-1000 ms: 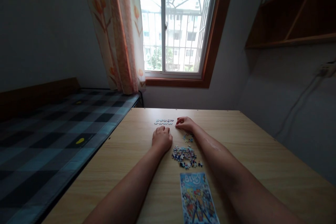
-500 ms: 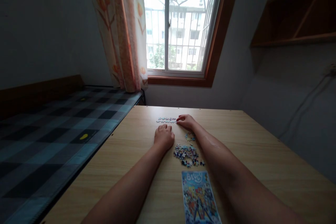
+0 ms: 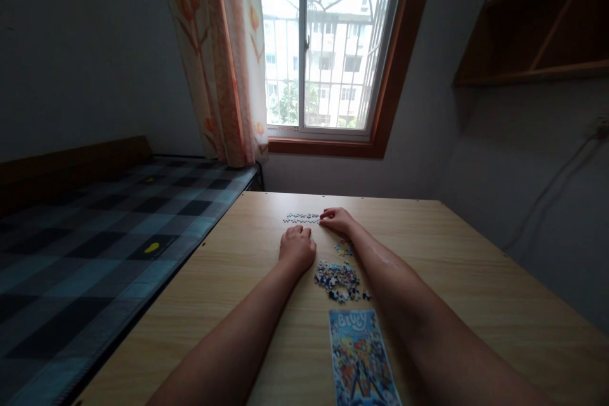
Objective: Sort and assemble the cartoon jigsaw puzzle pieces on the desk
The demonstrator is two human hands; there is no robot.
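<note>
My right hand [image 3: 337, 219] is positioned at the right end of the puzzle rows [image 3: 302, 218], fingertips drawn together; whether they pinch a piece, I cannot tell. My left hand [image 3: 297, 247] rests near the rows, fingers slightly bent. The large pile [image 3: 337, 279] lies nearer, above the picture sheet [image 3: 364, 358].

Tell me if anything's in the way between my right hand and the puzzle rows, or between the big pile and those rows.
Nothing visible stands between your right hand and the puzzle rows; its fingertips are at their right end. From the big pile, your left hand seems to partly block the direct path.
</note>
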